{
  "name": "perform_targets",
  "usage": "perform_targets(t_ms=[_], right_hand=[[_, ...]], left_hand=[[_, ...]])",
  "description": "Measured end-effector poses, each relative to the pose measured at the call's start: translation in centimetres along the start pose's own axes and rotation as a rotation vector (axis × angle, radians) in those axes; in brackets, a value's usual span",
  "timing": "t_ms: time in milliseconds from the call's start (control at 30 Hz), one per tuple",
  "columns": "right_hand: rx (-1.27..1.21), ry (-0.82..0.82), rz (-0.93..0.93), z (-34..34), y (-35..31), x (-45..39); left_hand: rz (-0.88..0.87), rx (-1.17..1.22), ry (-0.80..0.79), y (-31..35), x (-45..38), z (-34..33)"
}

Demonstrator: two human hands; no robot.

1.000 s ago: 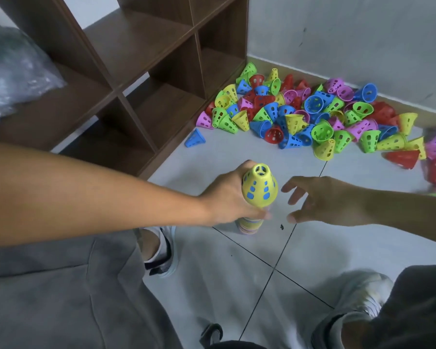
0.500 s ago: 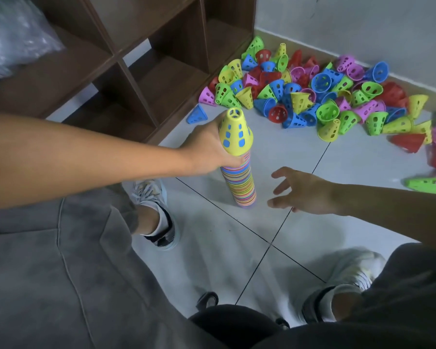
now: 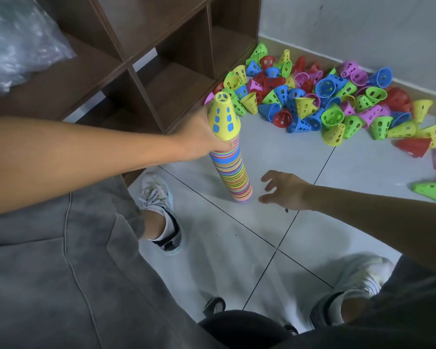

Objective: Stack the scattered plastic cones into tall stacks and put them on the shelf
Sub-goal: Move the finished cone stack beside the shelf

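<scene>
One tall cone stack (image 3: 233,167), upright with its yellow tip up, is gripped by the left hand (image 3: 203,137); the right hand (image 3: 286,190) is held open beside its base.

single head view, looking steeply down and forward at tiled floor (image 3: 275,152), close above hands.

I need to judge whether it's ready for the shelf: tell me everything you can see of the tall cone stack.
The tall cone stack is a column of nested plastic cones whose rims show as thin multicoloured bands. A yellow perforated cone tops it, blue showing through its holes. It stands on the tiled floor before the shelf, leaning slightly. The left hand grips its upper part; the right hand hovers open near its base, not touching.
</scene>
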State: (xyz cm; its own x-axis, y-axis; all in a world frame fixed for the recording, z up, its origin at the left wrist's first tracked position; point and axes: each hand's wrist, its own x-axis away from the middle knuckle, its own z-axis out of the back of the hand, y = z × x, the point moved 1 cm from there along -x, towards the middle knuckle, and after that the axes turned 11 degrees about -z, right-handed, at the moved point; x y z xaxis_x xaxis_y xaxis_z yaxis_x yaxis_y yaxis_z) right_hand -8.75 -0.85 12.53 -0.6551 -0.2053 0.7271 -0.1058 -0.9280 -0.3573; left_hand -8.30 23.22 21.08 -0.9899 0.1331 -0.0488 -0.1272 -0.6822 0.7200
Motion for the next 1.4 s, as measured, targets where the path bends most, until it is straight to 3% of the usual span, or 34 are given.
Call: perform_targets(t_ms=[267,433,633,1033,1400], right_hand=[[-0.722,-0.153,-0.056,-5.9,-0.3,-7.1],[-0.726,-0.088,0.026,-9.2,0.5,-8.9],[-0.804,-0.034,0.099,-12.3,0.3,-18.4],[-0.855,-0.061,0.041,-10.4,-13.8,-21.2],[-0.820,-0.151,0.170,-10.4,-23.1,-25.9]], left_hand=[[0.036,0.197,-0.037,-1.1,-0.4,-3.1],[0.032,0.253,-0.031,-1.1,-1.4,-4.2],[0.047,0.253,-0.052,-2.0,-2.5,-2.9],[0.134,0.183,0.068,-10.3,-4.6,6.4],[0.311,-0.184,0.066,-16.6,-5.4,14.9]])
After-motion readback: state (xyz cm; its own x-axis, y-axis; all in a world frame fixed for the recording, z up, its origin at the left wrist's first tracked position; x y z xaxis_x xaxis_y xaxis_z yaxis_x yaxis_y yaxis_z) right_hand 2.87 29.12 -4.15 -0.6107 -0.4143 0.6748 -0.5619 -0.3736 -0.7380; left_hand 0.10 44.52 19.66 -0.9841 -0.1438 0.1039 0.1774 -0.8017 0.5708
